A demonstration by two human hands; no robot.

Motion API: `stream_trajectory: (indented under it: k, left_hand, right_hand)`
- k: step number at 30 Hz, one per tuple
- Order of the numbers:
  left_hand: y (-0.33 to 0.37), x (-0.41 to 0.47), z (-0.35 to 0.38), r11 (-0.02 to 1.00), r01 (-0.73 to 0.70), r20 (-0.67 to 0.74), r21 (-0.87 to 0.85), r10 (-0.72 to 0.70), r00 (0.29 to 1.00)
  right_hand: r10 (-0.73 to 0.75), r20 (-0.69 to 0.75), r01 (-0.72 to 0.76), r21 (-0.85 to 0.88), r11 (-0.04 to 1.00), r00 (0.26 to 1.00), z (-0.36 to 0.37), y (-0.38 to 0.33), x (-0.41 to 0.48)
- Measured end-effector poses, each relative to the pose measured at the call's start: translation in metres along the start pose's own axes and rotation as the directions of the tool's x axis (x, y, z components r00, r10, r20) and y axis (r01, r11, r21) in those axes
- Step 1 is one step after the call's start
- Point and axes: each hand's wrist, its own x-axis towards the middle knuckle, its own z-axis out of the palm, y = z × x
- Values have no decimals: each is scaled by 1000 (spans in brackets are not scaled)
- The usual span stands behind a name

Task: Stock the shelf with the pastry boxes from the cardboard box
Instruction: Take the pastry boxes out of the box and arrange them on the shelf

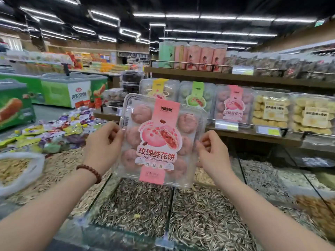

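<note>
I hold a clear plastic pastry box (159,140) with a pink label and pink round pastries upright in front of me. My left hand (104,142) grips its left edge and my right hand (211,151) grips its right edge. Behind it runs the wooden shelf (253,136). On that shelf stand a yellow-label box (157,87), a green-label box (196,95) and a matching pink-label box (233,104). The cardboard box is out of view.
Glass-fronted bins of sunflower seeds (141,205) lie below my arms. Boxes of yellow pastries (272,111) fill the shelf's right part. Wrapped candies (59,127) pile at the left, with green freezers (72,91) beyond. An upper shelf (235,77) carries pink tubs and bagged goods.
</note>
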Motion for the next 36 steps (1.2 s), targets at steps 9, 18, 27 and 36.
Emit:
stream_trajectory:
  k: [9,18,27,36]
  left_hand:
    - [111,91,183,995,-60,-59,-79,55,997]
    - [179,182,346,997,-6,8,-74,7,1000]
    - [181,203,436,996,57,147,-75,-46,988]
    - [172,198,465,992,102,282,79,-120,952]
  right_hand:
    - [-70,-122,57,-112,992,990,-123,81,162]
    - [-166,-201,122,-216,969,965,-204,154,320]
    - [-280,-220,194,-346,918,934,-208,234,392]
    - [-173,-126,119,-351,929,977,-186,267,394]
